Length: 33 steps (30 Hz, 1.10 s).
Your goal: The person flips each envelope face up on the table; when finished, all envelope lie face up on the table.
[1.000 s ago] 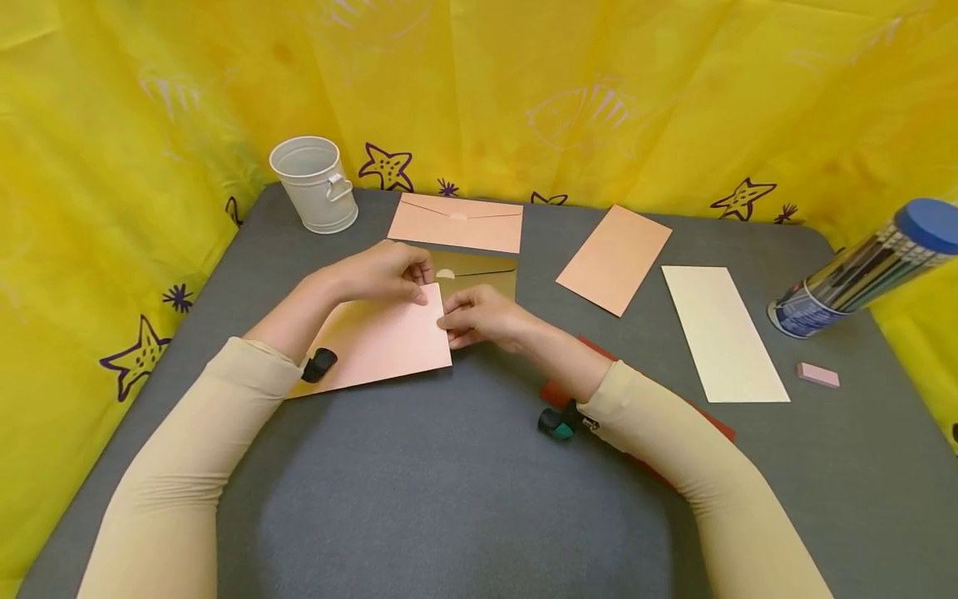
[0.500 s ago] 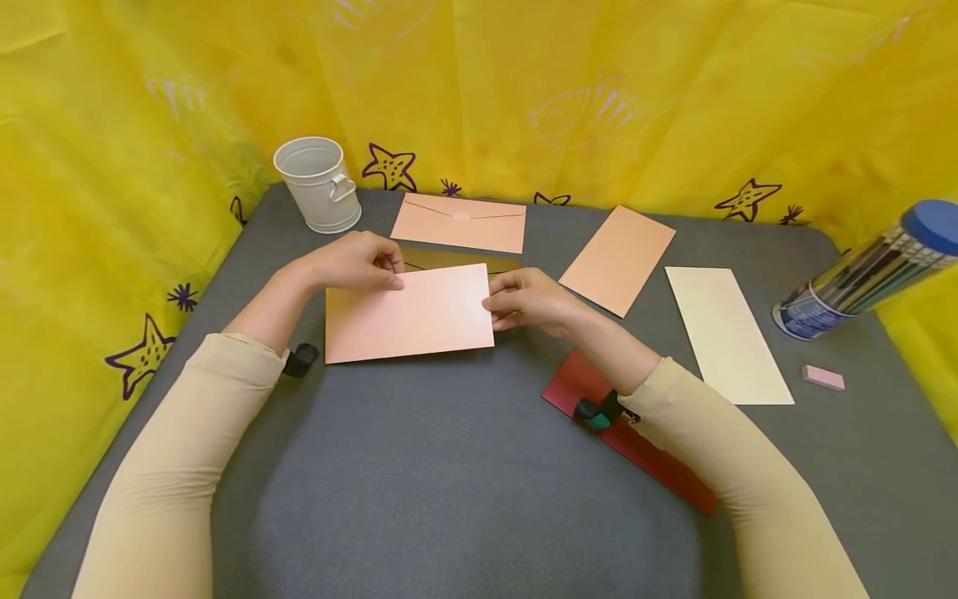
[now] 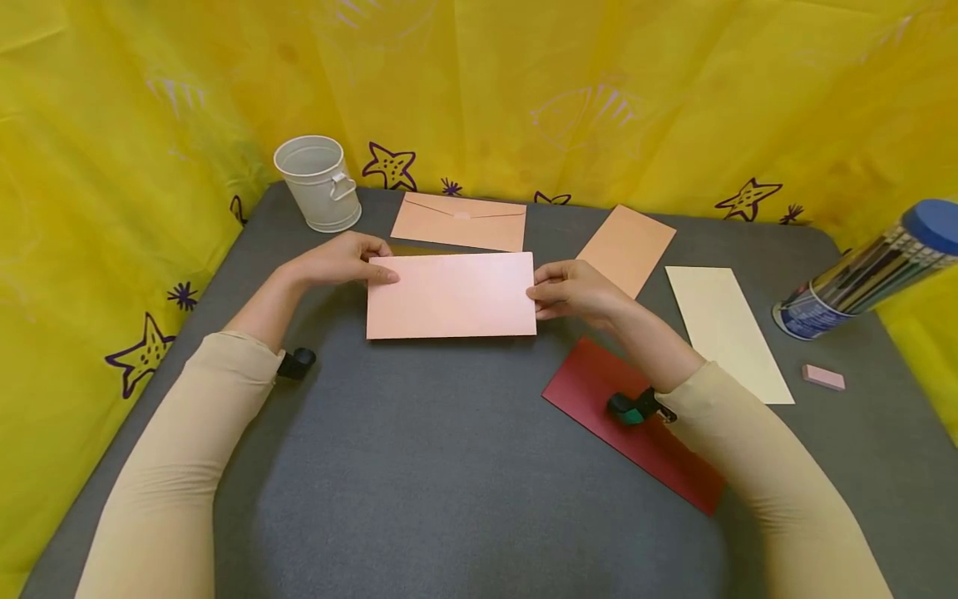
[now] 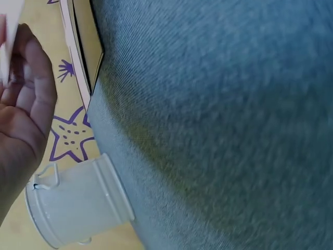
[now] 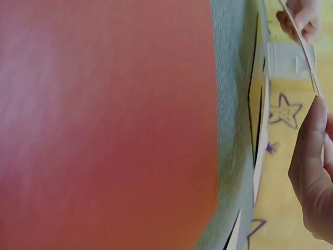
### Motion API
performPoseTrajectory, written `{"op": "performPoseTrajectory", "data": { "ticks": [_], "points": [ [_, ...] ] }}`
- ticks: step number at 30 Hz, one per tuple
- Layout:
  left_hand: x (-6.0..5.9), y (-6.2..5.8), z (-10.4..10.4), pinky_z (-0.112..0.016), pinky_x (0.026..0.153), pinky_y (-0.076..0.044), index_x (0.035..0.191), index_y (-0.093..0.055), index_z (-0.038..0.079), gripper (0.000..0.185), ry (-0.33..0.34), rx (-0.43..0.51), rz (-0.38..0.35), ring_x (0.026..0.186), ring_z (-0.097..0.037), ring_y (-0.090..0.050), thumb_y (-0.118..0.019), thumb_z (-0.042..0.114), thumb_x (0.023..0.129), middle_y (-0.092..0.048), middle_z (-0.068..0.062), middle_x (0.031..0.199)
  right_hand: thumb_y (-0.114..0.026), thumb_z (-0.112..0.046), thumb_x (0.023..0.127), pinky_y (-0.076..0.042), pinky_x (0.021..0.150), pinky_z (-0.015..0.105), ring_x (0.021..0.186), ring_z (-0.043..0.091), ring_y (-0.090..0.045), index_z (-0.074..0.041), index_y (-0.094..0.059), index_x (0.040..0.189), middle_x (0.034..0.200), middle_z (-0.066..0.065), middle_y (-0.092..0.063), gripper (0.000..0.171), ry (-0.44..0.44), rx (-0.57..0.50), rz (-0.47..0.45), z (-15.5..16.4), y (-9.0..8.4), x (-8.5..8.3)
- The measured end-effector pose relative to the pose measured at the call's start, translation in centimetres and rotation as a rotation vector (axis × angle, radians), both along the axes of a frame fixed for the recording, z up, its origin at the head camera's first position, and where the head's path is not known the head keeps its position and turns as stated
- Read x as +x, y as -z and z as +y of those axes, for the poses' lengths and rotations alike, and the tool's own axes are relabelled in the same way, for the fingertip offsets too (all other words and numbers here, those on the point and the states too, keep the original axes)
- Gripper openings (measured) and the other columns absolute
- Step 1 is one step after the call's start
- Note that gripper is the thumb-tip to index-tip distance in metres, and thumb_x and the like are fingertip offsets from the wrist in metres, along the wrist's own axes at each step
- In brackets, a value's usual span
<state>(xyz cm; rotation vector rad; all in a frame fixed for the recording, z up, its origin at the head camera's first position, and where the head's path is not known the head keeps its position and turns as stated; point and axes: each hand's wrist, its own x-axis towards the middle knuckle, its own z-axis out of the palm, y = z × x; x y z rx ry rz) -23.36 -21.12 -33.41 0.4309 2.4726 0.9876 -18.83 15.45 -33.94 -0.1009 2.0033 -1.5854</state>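
Observation:
A pale pink envelope [image 3: 452, 298], plain side showing, is held level above the table between both hands. My left hand [image 3: 340, 259] pinches its left end, thumb on the near face. At the opposite end, my right hand [image 3: 580, 291] grips the short edge between thumb and fingers. The right wrist view shows the envelope [image 5: 307, 52] nearly edge-on, the right hand [image 5: 315, 172] at its lower end. Behind it lies a gold envelope [image 3: 427, 249], mostly hidden in the head view. A peach envelope [image 3: 460, 223] with its flap showing lies farther back.
A white metal bucket [image 3: 318, 185] stands at the back left. On the right are a peach rectangle [image 3: 627, 249], a cream rectangle [image 3: 728, 333], a pink eraser [image 3: 823, 377] and a tub of pencils [image 3: 861, 274]. A red envelope-like sheet [image 3: 599, 387] lies under the right forearm.
Both hands' hold on the pink envelope has spread to its two ends. The envelope has moved right and slightly away, turning level; the right hand has moved right with it.

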Motion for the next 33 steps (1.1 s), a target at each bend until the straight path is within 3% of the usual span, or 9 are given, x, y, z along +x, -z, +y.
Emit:
{"op": "performPoseTrajectory", "data": {
  "ticks": [6,10,13,21,33],
  "points": [
    [0.0,0.0,0.3,-0.025,0.078,-0.057,0.111,-0.058,0.002,0.031,-0.071,0.156,-0.142,0.080,-0.008,-0.064,-0.069,0.024,0.092,-0.068,0.005,0.086,-0.055,-0.002,0.098,-0.059,0.068,0.019,0.070,0.010,-0.061,0.006,-0.052,0.111,0.078,-0.003,-0.061,0.016,0.030,-0.014,-0.013,1.3,0.0,-0.4],
    [0.0,-0.1,0.3,-0.025,0.076,-0.056,0.097,-0.056,0.004,0.020,-0.125,0.279,-0.203,0.076,-0.008,-0.060,-0.068,0.019,0.093,-0.062,0.006,0.078,-0.055,-0.003,0.098,-0.059,0.070,0.019,0.073,0.009,-0.061,0.005,-0.052,0.110,0.080,-0.002,-0.060,0.015,0.046,-0.025,-0.008,2.0,-0.2,-0.5],
    [0.0,-0.1,0.2,-0.026,0.074,-0.056,0.087,-0.052,0.006,0.019,-0.134,0.327,-0.216,0.073,-0.010,-0.058,-0.067,0.016,0.093,-0.058,0.004,0.073,-0.055,-0.005,0.098,-0.059,0.071,0.019,0.074,0.009,-0.060,0.003,-0.051,0.108,0.080,-0.002,-0.060,0.013,0.062,-0.019,-0.009,2.3,-0.3,-0.6],
    [0.0,0.3,-0.1,-0.025,0.075,-0.059,0.096,-0.062,0.007,0.006,-0.117,0.414,-0.248,0.075,-0.010,-0.064,-0.063,0.013,0.096,-0.065,0.002,0.081,-0.054,-0.006,0.099,-0.059,0.073,0.018,0.075,0.008,-0.060,0.002,-0.049,0.111,0.082,-0.003,-0.059,0.016,0.076,-0.012,-0.001,2.9,-0.4,-0.5],
    [0.1,0.1,-0.3,-0.024,0.077,-0.059,0.094,-0.068,0.013,0.007,-0.148,0.472,-0.246,0.078,-0.011,-0.065,-0.061,0.013,0.097,-0.066,0.003,0.084,-0.057,-0.004,0.097,-0.059,0.074,0.019,0.072,0.007,-0.066,0.005,-0.052,0.111,0.079,-0.005,-0.066,0.017,0.111,-0.084,-0.016,3.4,-0.7,-0.6]
  ]
}}
